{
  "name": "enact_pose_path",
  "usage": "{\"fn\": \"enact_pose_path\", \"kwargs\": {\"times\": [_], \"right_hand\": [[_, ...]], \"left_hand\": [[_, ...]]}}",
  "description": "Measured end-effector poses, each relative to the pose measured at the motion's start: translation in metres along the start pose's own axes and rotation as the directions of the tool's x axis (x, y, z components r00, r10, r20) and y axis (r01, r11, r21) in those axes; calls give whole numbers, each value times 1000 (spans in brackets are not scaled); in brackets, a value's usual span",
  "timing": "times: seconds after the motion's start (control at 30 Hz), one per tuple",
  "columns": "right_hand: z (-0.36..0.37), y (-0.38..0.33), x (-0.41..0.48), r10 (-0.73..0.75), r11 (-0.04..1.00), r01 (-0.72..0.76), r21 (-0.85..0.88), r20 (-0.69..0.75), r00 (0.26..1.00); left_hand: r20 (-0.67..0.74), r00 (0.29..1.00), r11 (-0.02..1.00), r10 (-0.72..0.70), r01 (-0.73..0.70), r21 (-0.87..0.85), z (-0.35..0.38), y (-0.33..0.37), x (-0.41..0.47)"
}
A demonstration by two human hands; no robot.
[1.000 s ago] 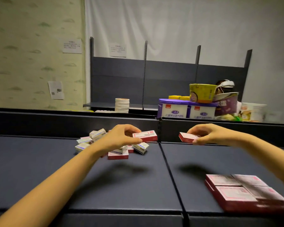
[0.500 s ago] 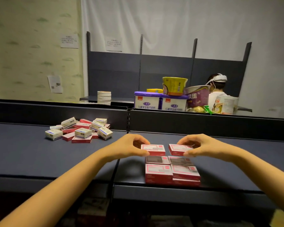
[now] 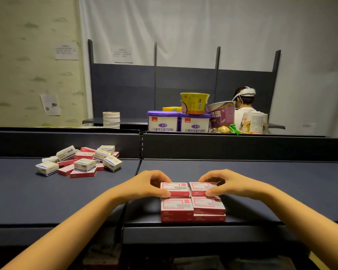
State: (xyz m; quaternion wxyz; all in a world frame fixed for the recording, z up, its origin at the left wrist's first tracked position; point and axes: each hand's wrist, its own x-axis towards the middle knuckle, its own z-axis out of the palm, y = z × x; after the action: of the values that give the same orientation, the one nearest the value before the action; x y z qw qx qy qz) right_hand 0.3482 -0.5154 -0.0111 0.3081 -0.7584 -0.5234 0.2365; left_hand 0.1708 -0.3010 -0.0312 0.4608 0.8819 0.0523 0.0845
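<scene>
My left hand grips a red and white box between thumb and fingers. My right hand grips a second red and white box right beside it. Both boxes sit at the back of a neat stack of red boxes near the front edge of the dark shelf. A loose pile of red boxes and white boxes lies on the shelf to the left, well apart from my hands.
A low dark back panel runs behind the shelf. Beyond it stand purple-lidded tubs, a yellow bowl, a stack of white discs and a tin. A person in a white headset sits behind.
Both hands carried a red box each from the far pile back to the stack and set them down at its rear. The view shifted toward the stack.
</scene>
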Motion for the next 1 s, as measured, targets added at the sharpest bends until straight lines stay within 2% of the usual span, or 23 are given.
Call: {"fn": "enact_pose_path", "kwargs": {"times": [0.37, 0.53, 0.77, 1.0], "right_hand": [[-3, 1, 5, 22, 998, -17, -67, 78, 997], [-7, -21, 19, -70, 998, 70, -11, -4, 998], [13, -74, 75, -170, 985, 169, 45, 10, 985], [53, -143, 146, -163, 987, 163, -3, -17, 986]], "left_hand": [[5, 1000, 999, -16, 16, 37, 3, 1, 0], [-95, 995, 998, 8, -3, 61, -12, 7, -4], [-195, 981, 992, 11, 14, 127, -76, -4, -33], [-265, 964, 989, 10, 30, 145, -179, -56, -68]]}}
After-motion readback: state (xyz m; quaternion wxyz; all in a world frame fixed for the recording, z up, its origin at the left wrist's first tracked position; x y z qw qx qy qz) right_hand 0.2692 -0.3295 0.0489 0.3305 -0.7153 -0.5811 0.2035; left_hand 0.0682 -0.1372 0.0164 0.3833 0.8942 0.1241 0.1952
